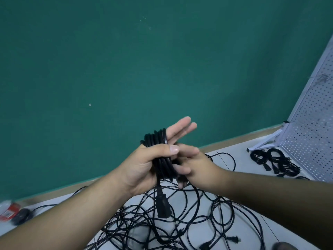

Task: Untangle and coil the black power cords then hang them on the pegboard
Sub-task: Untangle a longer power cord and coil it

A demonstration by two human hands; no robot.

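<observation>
A black power cord (pixel 158 141) is wound in several loops around the straight fingers of my left hand (pixel 140 170), and my left thumb clamps the loops against the palm. Its connector (pixel 162 204) dangles below the coil. My right hand (pixel 200 168) is against the right side of the coil, its blurred fingers curled on a strand of the same cord. Beneath both hands a tangle of black cords (pixel 189 224) sprawls over the white table (pixel 243 163). The white pegboard (pixel 310 132) leans at the far right.
Several coiled black cords (pixel 275 159) lie on the table at the foot of the pegboard stand (pixel 263 143). A red-labelled object (pixel 9 212) and a dark mouse-like thing (pixel 21 215) sit at the left edge. A green wall (pixel 126 69) rises behind the table.
</observation>
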